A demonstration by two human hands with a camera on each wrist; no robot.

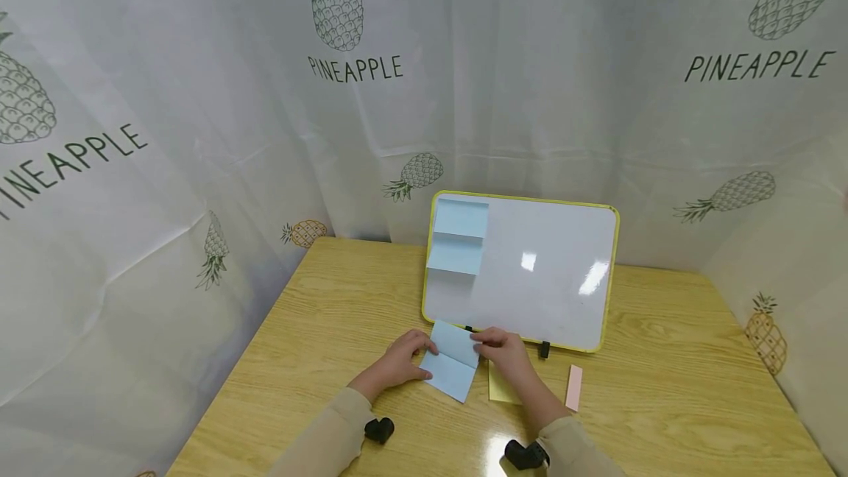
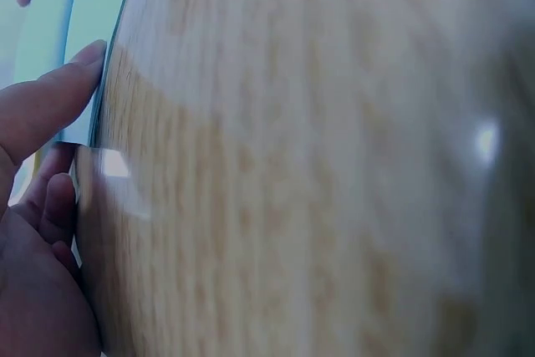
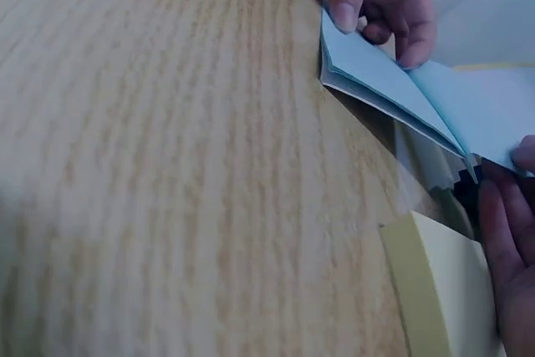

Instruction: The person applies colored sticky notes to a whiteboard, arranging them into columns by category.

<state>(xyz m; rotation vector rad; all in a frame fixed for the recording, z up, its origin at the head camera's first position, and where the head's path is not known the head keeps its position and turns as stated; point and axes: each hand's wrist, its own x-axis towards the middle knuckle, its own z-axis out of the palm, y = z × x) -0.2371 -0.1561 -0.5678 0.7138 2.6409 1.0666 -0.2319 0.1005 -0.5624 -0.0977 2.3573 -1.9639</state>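
Note:
A pad of light blue sticky notes is tilted in front of the whiteboard, its top sheet folded back along a crease. My left hand grips the pad's left edge; in the left wrist view its thumb lies along that edge. At the upper right, my right hand pinches the edge of the raised sheet between thumb and fingers. The right wrist view shows the pad's layered edge and the lifted sheet. Just under the right forearm lies a yellow sticky note pad, partly hidden.
Behind the hands a whiteboard with a yellow frame leans on black feet. Two blue notes hang on its left side, one above the other. A narrow pink pad lies right of the right arm on the wooden table.

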